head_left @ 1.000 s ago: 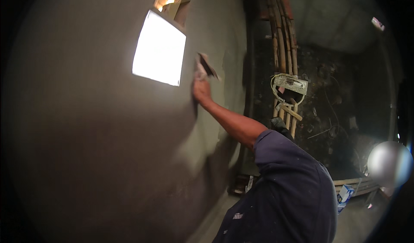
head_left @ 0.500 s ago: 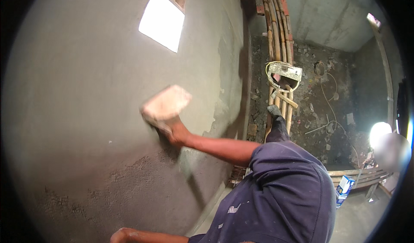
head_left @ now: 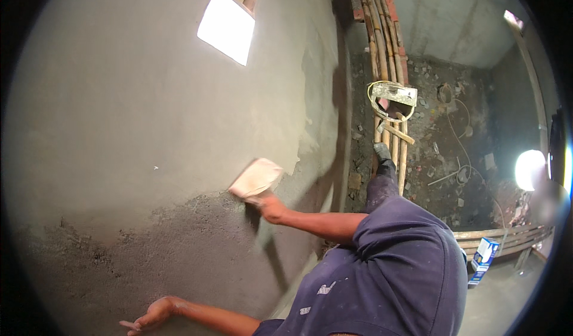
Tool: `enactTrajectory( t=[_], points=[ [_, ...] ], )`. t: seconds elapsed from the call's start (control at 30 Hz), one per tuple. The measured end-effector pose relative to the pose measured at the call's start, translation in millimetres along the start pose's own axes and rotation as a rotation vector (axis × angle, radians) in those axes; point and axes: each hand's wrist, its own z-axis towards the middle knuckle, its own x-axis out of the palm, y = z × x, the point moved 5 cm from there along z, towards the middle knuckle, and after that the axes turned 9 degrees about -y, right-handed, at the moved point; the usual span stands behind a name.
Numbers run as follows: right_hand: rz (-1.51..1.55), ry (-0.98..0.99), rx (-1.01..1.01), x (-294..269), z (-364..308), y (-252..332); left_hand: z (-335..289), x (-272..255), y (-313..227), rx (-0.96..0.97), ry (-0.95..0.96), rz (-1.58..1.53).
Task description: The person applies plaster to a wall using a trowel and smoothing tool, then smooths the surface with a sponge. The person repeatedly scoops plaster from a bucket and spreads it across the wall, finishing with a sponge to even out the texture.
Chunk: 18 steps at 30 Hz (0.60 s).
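Note:
Low in front of the grey plastered wall (head_left: 179, 109), my right hand (head_left: 273, 209) is closed round the grip of a pale, flat plastering float (head_left: 258, 178). The float is tilted and slightly blurred; whether its edge touches the wall I cannot tell. It is over the border where smooth plaster meets a darker, rougher patch (head_left: 197, 234). My left hand (head_left: 154, 315) is at the lower left beside that rough patch, with fingers stretched out and nothing visible in it. Part of its fingers is hard to make out near the lower edge.
Bamboo poles (head_left: 382, 49) run away from me, and my foot (head_left: 382, 152) is on them. A bucket (head_left: 391, 112) with a plaster-spattered flat tool (head_left: 394, 93) stands there, beside a wooden-handled hammer (head_left: 399, 134). Rubble covers the floor (head_left: 444, 157). A blue-and-white box (head_left: 484, 255) is by a slatted bench (head_left: 513, 243).
My right hand has brought the float down and to the right, closer to my body. My left hand has come further into view, its fingers now showing. The view has shifted slightly.

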Motion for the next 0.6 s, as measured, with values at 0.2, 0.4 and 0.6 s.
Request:
enactTrajectory(
  t=[0.2, 0.4, 0.6],
  points=[
    [0.023, -0.889, 0.722, -83, -16, -207, 0, 0, -13, 0.169, -0.021, -0.022],
    [0.113, -0.59, 0.742, -107, 76, -181, -4, -2, -7, 0.169, -0.01, -0.023],
    [0.197, -0.369, 1.076, -3, -66, -168, -4, -2, -12, 0.238, -0.004, -0.044]
  ],
)
